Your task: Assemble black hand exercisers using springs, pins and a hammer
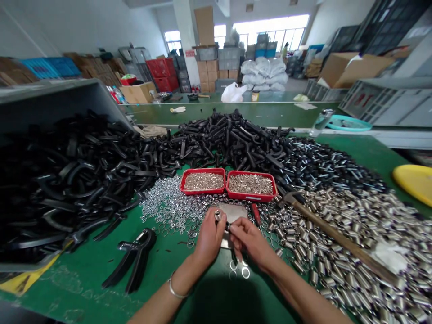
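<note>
From my remote view, the silvery cylinder (218, 216) pokes up from the left hand's (206, 236) closed grip, its long axis apparently tipped towards me. The right hand (249, 235) sits just rightward, farther from it, grip pinched on a dark piece (227, 226), above the tabletop (168, 261).

Silvery springs (340, 276), green tabletop (168, 256)

A white plastic bag (232, 93) sits near a small jar (255, 96) on the far surface (286, 116). At right are a turquoise round tray (354, 129) and a yellow disc (415, 181). Beyond, red crates (164, 74) stand left of piled white sacks (263, 72).
</note>
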`<state>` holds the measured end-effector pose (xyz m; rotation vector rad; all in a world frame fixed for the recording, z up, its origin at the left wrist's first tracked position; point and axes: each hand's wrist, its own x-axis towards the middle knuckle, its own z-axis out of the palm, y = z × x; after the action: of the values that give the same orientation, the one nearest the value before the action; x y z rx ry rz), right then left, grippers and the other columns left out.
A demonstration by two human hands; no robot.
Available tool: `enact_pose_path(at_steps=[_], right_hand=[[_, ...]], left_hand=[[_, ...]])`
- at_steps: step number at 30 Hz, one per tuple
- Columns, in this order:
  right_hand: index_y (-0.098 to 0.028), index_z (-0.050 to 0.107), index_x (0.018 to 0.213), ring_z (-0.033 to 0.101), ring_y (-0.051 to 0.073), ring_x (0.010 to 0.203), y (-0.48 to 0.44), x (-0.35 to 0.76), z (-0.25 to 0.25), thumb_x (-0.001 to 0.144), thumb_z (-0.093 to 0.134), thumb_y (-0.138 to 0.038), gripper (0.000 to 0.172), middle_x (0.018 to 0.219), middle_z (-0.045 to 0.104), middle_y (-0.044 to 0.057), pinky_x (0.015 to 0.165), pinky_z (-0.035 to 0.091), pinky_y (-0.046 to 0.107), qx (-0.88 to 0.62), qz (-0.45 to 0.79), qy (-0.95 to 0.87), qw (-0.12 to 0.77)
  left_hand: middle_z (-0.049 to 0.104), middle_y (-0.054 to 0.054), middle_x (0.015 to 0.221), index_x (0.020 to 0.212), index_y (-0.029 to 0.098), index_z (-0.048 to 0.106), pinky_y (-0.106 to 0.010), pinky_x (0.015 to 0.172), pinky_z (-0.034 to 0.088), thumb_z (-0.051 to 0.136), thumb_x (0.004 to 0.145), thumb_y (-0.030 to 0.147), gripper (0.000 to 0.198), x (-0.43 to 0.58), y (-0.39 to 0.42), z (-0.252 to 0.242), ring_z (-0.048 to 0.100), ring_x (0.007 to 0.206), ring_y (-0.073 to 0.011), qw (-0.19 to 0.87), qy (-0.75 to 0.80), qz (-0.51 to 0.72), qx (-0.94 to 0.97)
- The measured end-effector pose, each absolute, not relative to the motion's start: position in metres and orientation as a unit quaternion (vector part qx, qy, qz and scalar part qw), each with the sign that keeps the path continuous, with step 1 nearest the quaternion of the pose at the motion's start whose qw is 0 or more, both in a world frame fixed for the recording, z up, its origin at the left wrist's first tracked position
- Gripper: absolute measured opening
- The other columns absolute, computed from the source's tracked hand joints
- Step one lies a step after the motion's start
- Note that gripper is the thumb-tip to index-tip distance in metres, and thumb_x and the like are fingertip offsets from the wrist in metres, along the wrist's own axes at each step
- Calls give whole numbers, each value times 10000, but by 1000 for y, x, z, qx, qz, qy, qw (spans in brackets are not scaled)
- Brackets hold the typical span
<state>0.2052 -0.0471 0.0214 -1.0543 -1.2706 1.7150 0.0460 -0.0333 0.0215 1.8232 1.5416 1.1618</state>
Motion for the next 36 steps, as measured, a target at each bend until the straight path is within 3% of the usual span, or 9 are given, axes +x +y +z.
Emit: enact_pose_path(at_steps=[2, 6, 12, 17, 24, 27, 31, 36], right_hand=[[-226, 486, 939, 499, 113, 450, -50, 207, 23, 923, 537, -540, 319, 718, 571, -30, 416, 453, 261, -405, 687, -482, 363], [-217, 561, 961, 585, 131, 631, -56, 209, 25, 809, 727, -458, 330, 853, 608, 13, 541, 508, 257, -452, 567, -528, 442], [-205, 486, 861, 453, 66, 442, -66, 211, 16, 871, 623, -580, 399, 714, 577, -25, 368, 349, 179, -365, 786, -339, 366], [-214, 535, 884, 506, 85, 421, -66, 213, 17, 842, 681, -523, 345, 682, 595, -42, 404, 406, 210, -463, 625, -492, 392], [-191, 514, 911, 502, 76, 421, -63, 221, 8, 851, 625, -597, 425, 738, 639, -16, 364, 419, 198, -415, 718, -439, 346], [-190, 561, 1021, 547, 98, 470, -63, 239, 11, 870, 622, -522, 370, 763, 657, -10, 387, 434, 204, -449, 659, -527, 295], [-208, 664, 1013, 636, 161, 656, -61, 291, 32, 918, 572, -409, 241, 858, 699, 41, 565, 516, 279, -510, 504, -639, 278], [-228, 663, 1090, 666, 228, 791, -50, 378, 43, 978, 430, -432, 329, 971, 711, 82, 726, 534, 365, -610, 306, -687, 249]], left_hand=[[599, -65, 953, 951, 194, 543, -354, 883, 462, 428, 998, 346, 196, 49, -34, 22, 584, 923, -200, 240, 531, 414, 699], [594, -49, 853, 909, 195, 528, -342, 779, 478, 388, 1011, 374, 249, 56, -36, 22, 581, 812, -200, 268, 582, 417, 645], [594, -72, 944, 944, 195, 532, -366, 896, 471, 406, 1000, 329, 192, 52, -42, 28, 582, 936, -210, 231, 507, 386, 735], [602, -65, 895, 937, 187, 527, -384, 845, 483, 395, 996, 340, 210, 53, -38, 22, 590, 871, -217, 256, 550, 341, 719], [578, -62, 930, 921, 176, 550, -371, 846, 459, 420, 989, 308, 198, 55, -17, 16, 568, 896, -215, 218, 508, 237, 799], [583, -77, 941, 892, 160, 585, -401, 862, 438, 489, 964, 314, 195, 55, -4, 12, 555, 927, -242, 167, 499, 147, 838], [601, -96, 1002, 920, 167, 616, -422, 897, 407, 595, 919, 351, 185, 63, 20, 26, 536, 985, -263, 96, 478, 144, 861], [640, -133, 1062, 967, 164, 663, -405, 933, 390, 521, 942, 219, 154, 89, 84, 61, 545, 1067, -274, 30, 479, 128, 868]])
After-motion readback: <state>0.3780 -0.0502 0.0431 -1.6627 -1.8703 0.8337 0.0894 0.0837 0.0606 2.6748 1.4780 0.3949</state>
